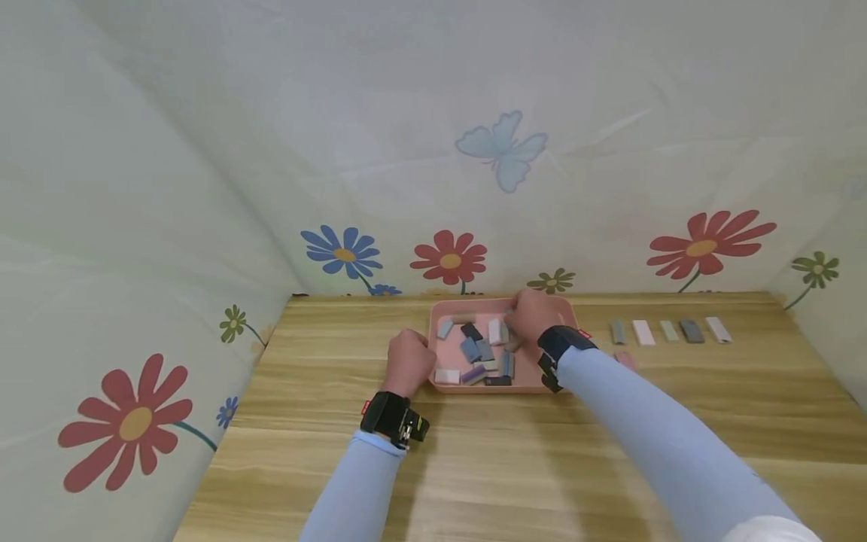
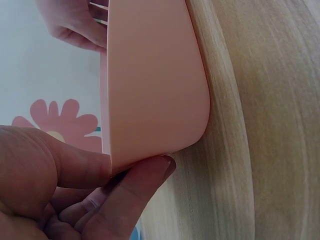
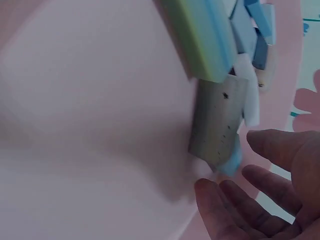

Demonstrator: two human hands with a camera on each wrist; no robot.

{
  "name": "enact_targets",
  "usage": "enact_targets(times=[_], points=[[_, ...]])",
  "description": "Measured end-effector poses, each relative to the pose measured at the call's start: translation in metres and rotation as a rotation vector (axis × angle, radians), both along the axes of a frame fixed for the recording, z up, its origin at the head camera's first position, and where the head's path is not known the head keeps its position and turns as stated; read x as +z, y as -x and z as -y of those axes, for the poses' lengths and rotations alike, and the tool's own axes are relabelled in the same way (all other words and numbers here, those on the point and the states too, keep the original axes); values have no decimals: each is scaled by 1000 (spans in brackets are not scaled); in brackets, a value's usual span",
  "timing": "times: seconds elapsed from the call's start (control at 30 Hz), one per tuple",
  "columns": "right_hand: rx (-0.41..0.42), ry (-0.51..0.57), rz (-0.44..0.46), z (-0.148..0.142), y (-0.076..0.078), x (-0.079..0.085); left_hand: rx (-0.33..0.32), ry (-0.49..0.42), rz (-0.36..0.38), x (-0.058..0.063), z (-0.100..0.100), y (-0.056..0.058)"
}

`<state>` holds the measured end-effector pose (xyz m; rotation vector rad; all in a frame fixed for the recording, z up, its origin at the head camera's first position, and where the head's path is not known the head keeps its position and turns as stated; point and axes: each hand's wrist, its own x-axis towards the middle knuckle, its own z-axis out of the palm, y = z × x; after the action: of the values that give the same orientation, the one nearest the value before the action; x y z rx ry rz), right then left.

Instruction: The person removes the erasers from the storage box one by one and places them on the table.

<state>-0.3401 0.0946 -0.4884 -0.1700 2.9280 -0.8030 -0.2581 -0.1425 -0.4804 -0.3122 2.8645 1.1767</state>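
Note:
A pink tray (image 1: 447, 307) holds several small block-shaped erasers, among them a white one (image 1: 447, 376), a purple-striped one (image 1: 473, 374) and a black one (image 1: 497, 381). My left hand (image 1: 411, 363) pinches the tray's near left corner between thumb and fingers (image 2: 145, 182). Over the tray's right part, my right hand (image 1: 533, 316) reaches in with thumb and fingertips spread apart. In the right wrist view, a light blue eraser (image 3: 231, 162) lies near those fingertips, partly under a grey, black-specked eraser (image 3: 218, 117). Beside it is a green, yellow and blue striped eraser (image 3: 200, 42).
Right of the tray, several erasers stand in a spaced row on the wooden table (image 1: 325, 482), from a grey-green one (image 1: 618, 332) to a white one (image 1: 719, 330). A pink eraser (image 1: 625, 360) lies before the row, partly behind my right forearm. A flowered cloth wall (image 1: 379, 173) borders the table.

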Motion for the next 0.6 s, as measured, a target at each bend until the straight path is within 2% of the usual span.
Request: enact_targets(times=[0.1,0.27,0.4,0.5,0.6], points=[[4,56,-10,5,5,-4,1,5,0,1,0,1],[-26,-5,-48,9,5,-5,-3,0,27,1,-1,0],[-37,-18,-13,7,6,-3,6,-20,59,3,-1,1],[-33,-68,21,5,4,1,10,-20,66,4,0,2],[-14,-163,24,3,2,6,15,-11,69,3,1,3]])
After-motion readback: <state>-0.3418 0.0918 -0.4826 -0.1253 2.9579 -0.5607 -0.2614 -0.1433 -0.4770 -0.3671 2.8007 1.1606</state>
